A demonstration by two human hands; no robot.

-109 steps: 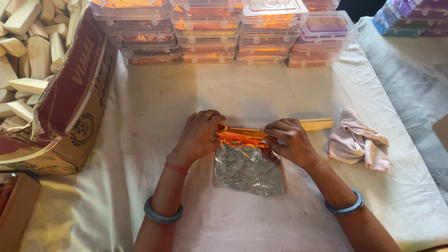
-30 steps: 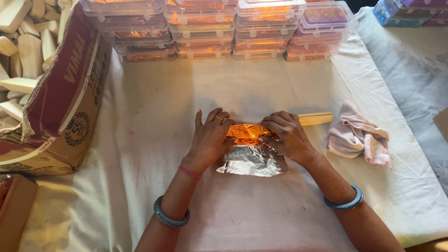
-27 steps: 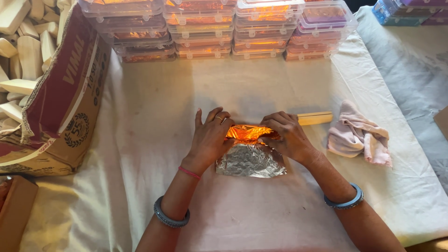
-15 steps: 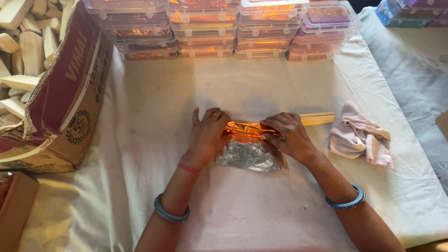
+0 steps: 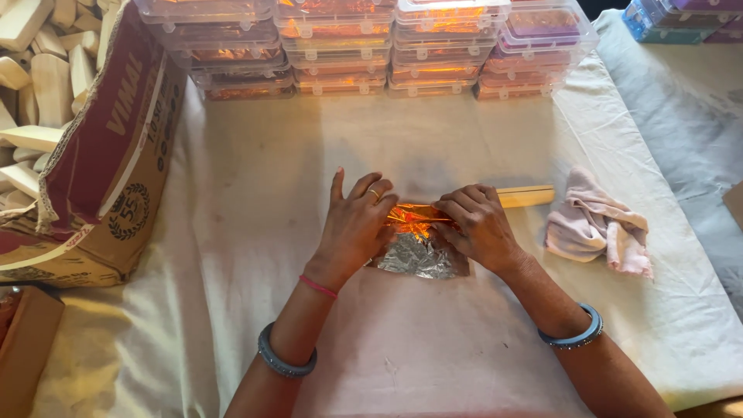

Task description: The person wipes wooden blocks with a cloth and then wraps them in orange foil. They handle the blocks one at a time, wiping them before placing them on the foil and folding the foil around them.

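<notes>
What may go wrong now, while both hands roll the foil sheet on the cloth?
The thin foil sheet is already creased, so it may tear under the left hand or right hand. The loose silver flap could fold crookedly. The right hand might also push the wooden stick beside it.

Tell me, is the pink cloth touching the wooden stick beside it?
Apart. The head view shows a strip of white table cover between the pink cloth and the near end of the wooden stick.

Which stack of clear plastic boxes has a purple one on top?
The rightmost stack; its top box looks purple, while the other three stacks show orange.
</notes>
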